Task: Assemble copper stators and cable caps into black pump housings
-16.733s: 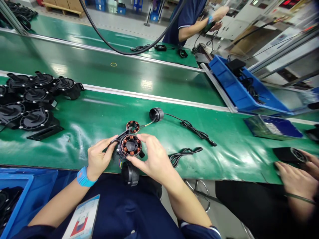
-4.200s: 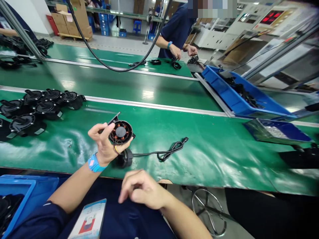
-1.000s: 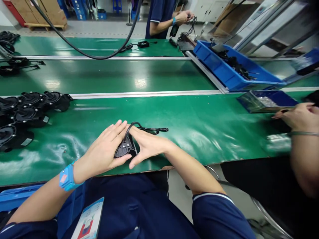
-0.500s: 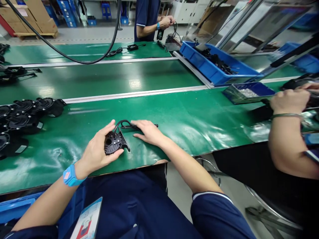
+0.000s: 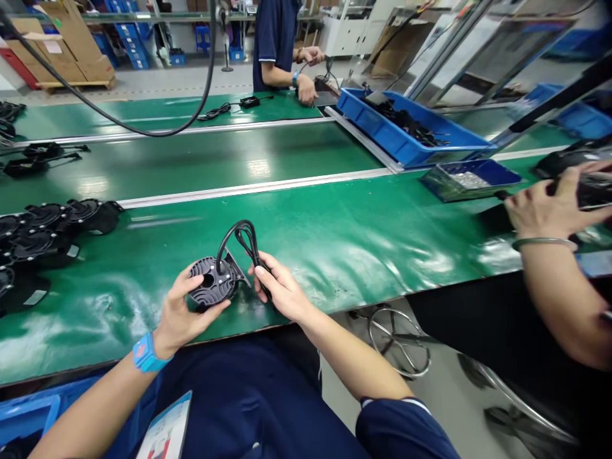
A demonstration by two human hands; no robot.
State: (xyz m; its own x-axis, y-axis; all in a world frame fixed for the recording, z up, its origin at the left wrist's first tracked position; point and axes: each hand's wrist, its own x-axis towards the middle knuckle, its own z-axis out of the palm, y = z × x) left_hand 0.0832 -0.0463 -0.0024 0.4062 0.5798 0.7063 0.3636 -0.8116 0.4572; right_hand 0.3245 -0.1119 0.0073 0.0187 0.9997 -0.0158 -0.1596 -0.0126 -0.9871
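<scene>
A round black ribbed housing with a dark hole in its face is held at the near side of the green bench. My left hand grips it from the left, thumb below and fingers over the upper rim. From its top a black cable arches up and over to the right. My right hand is closed around the bundled part of that cable, just right of the housing. A flat edge piece sticks out on the housing's right side; its underside is hidden.
Several similar black housings stand on the left of the green bench. To the right are a small tray of tiny parts and a blue bin. A co-worker's hand works at far right; another person stands across the bench.
My right hand has gone from lying over the cable on the bench to gripping its bundle, lifted nearer me. The housing is turned more face-up in my left hand.
</scene>
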